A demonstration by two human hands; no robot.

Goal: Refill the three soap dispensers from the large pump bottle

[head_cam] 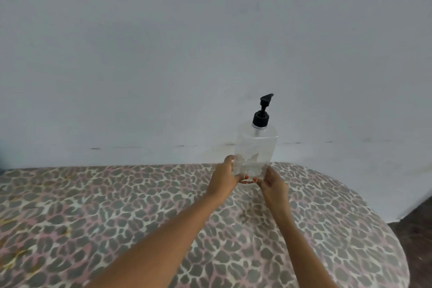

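Both hands hold the clear pump bottle (pixel 256 147) upright at its bottom, left hand (pixel 223 179) and right hand (pixel 272 182) wrapped round it, over the spotty table (pixel 117 206).

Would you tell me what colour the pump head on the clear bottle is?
Black; the pump head on the clear bottle shows best in the head view.

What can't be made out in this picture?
Head view:
The pump bottle base: covered by the left hand and right hand, so standing or lifted is unclear.
Soap level: clear walls, blurred against the pale wall.
Three dispensers: none in frame.
The leopard-print table: near side cut off by the bottom edge.
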